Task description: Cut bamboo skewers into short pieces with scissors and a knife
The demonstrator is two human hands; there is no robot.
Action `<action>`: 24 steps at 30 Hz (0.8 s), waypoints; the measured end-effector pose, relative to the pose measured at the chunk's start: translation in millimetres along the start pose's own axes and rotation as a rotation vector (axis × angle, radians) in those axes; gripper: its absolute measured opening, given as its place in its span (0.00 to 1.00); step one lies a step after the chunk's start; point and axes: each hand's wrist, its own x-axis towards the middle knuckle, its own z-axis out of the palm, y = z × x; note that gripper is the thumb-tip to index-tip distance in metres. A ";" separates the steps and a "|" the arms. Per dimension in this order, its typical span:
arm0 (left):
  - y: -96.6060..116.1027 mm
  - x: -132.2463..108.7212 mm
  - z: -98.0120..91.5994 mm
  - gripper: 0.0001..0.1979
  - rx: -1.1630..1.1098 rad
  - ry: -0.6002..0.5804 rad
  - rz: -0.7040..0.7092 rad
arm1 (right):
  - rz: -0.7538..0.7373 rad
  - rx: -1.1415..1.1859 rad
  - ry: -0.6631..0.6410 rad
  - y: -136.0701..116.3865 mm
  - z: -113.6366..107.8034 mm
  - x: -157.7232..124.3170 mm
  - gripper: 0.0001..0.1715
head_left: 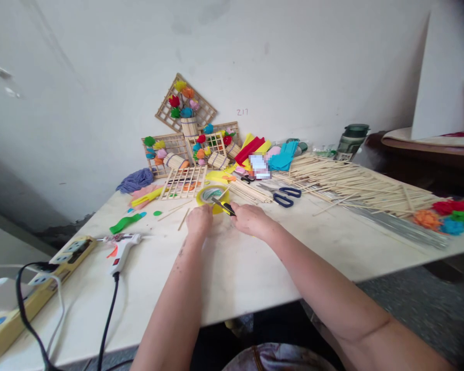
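Note:
In the head view, my right hand (252, 218) is closed around a yellow and black utility knife (226, 207), its blade pointing left toward my other hand. My left hand (200, 219) is curled shut at the near left side of a roll of yellow tape (225, 195). What its fingers pinch, if anything, is hidden behind the knuckles. The tape roll lies flat on the white table, just beyond the knife blade. Thin wooden sticks (183, 220) lie to the left of my left hand. Dark-handled scissors (284, 200) rest beyond my right hand.
A white glue gun (124, 252) and a power strip (42, 291) with cords occupy the left. Stick lattices (183, 182) with colourful flowers lean against the wall. Many wooden sticks (355, 180) and metal wires (402, 226) cover the right; a bottle (351, 141) stands behind.

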 end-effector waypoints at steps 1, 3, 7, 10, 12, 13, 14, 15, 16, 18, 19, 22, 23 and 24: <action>-0.1 0.2 -0.4 0.21 0.004 -0.004 0.004 | -0.001 -0.011 0.002 -1.5 -1.0 -1.4 0.26; -0.5 0.8 -1.0 0.21 0.019 -0.004 0.018 | -0.006 -0.031 0.002 -5.2 -2.2 -3.5 0.30; -1.8 2.1 -1.1 0.22 0.073 0.010 0.061 | -0.019 -0.051 -0.014 -12.1 -0.3 -1.5 0.35; -2.6 3.2 0.4 0.21 0.082 0.028 0.079 | -0.016 -0.053 -0.027 -13.9 5.2 5.7 0.36; -2.7 3.7 1.4 0.21 0.070 0.037 0.083 | -0.018 -0.044 -0.026 -13.3 9.0 10.5 0.36; -2.7 3.9 1.8 0.21 0.064 0.036 0.081 | -0.018 -0.036 -0.021 -12.6 10.3 12.1 0.36; -2.6 3.9 2.1 0.21 0.058 0.034 0.077 | -0.017 -0.026 -0.018 -11.9 11.1 13.1 0.36; -2.5 3.7 2.2 0.21 0.051 0.031 0.071 | -0.015 -0.015 -0.016 -11.1 11.3 13.3 0.36; -2.3 3.4 2.3 0.21 0.043 0.028 0.064 | -0.013 -0.005 -0.016 -10.3 10.9 12.9 0.36; -1.8 2.3 2.3 0.21 0.021 0.029 0.049 | -0.005 0.015 -0.017 -8.9 8.8 10.7 0.35; -1.6 1.7 2.3 0.21 0.011 0.032 0.039 | -0.001 0.022 -0.017 -8.3 7.5 9.2 0.34; -1.1 0.4 2.6 0.21 0.002 0.033 0.018 | 0.004 0.027 -0.015 -7.1 3.7 4.6 0.33; -1.2 0.5 2.7 0.21 0.004 0.030 0.019 | 0.004 0.024 -0.017 -6.8 2.7 3.2 0.33; -1.6 0.8 2.7 0.21 0.008 0.026 0.023 | 0.001 0.020 -0.019 -6.4 1.7 1.8 0.33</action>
